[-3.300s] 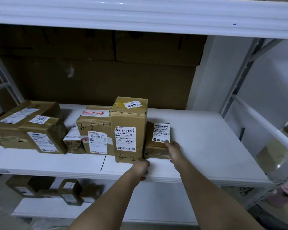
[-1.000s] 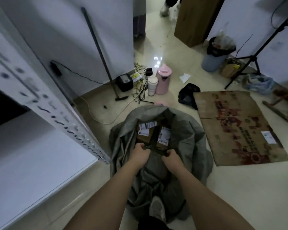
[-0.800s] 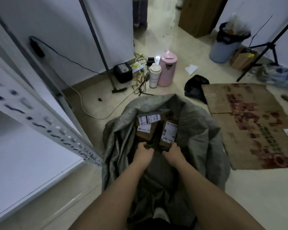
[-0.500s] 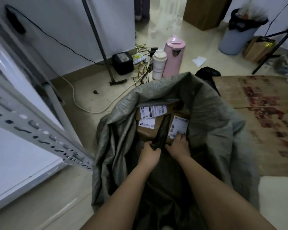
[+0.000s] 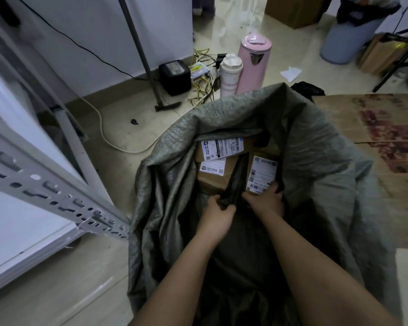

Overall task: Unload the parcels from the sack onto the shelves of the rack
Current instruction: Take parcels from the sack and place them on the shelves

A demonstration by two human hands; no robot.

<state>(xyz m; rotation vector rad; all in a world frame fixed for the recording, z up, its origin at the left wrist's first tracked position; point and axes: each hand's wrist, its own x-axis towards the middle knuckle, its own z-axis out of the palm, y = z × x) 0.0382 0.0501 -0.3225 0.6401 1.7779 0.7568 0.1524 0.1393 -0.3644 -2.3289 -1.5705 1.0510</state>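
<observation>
With the left hand (image 5: 218,214) gripping a fold of the sack (image 5: 316,147) and the right hand (image 5: 265,200) grasping the parcel (image 5: 260,175) inside, hold the fold aside and lift straight up.

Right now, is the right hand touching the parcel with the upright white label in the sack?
Touching. The head view shows the right hand gripping the lower edge of that parcel, fingers overlapping its label.

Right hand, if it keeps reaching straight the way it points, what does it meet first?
Probably the labelled parcel in the sack: the right hand already touches its near edge, fingers over the label.
</observation>
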